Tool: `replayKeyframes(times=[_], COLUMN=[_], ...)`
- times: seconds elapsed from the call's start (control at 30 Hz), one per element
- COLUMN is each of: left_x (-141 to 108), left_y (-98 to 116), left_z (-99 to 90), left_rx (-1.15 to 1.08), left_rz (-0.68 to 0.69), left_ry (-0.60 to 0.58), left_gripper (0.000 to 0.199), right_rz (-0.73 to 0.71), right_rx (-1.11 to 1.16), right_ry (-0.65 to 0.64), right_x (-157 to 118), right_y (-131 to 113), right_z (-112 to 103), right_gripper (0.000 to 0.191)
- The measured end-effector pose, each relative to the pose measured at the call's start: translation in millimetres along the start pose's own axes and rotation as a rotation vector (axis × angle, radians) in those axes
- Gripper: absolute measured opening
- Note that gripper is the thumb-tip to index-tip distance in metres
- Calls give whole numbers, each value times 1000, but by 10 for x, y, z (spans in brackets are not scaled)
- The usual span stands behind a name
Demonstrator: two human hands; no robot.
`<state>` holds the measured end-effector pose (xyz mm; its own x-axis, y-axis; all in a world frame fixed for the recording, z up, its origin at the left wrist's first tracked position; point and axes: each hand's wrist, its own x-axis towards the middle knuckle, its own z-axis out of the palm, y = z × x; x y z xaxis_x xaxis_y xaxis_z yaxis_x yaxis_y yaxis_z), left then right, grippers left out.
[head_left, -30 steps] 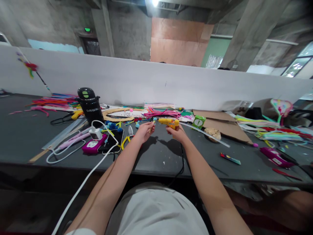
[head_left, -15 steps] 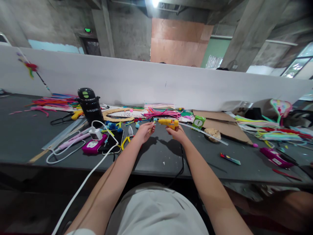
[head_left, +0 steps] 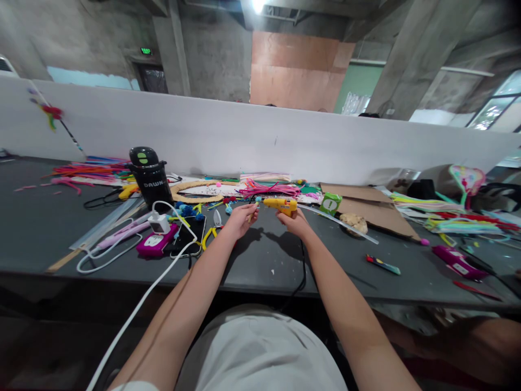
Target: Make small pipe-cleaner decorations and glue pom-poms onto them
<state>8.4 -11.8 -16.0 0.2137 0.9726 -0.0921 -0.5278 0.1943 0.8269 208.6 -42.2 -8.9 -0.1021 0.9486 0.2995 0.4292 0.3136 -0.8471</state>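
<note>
My right hand (head_left: pixel 293 219) is closed around the handle of a yellow glue gun (head_left: pixel 280 204), whose nozzle points left. A long clear glue stick (head_left: pixel 340 221) sticks out of the gun's back end. My left hand (head_left: pixel 243 218) is closed in a pinch just left of the nozzle, on a small light-blue and tan piece (head_left: pixel 258 200) too small to make out well. The nozzle tip is at or very near this piece; whether they touch cannot be told. Both hands are held above the dark grey table (head_left: pixel 268 274).
On the left are a black bottle (head_left: pixel 152 182), a purple power block (head_left: pixel 153 243) with a white cable, and yellow-handled pliers (head_left: pixel 209 234). Pink pipe cleaners (head_left: pixel 271 188) lie behind my hands. To the right are a green box (head_left: pixel 330 203), cardboard (head_left: pixel 378 216) and a cutter (head_left: pixel 382 264).
</note>
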Motion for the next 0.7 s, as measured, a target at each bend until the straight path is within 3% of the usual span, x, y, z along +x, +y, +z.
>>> replayKeyframes(times=[0.7], left_x=[-23], left_y=[8], left_z=[14], left_rx=[-16], left_rz=[6], left_ry=[7], left_gripper=[12], right_rz=[-13], right_rx=[0], right_ry=[14], right_x=[0], right_y=[19], right_z=[2], right_gripper=[17])
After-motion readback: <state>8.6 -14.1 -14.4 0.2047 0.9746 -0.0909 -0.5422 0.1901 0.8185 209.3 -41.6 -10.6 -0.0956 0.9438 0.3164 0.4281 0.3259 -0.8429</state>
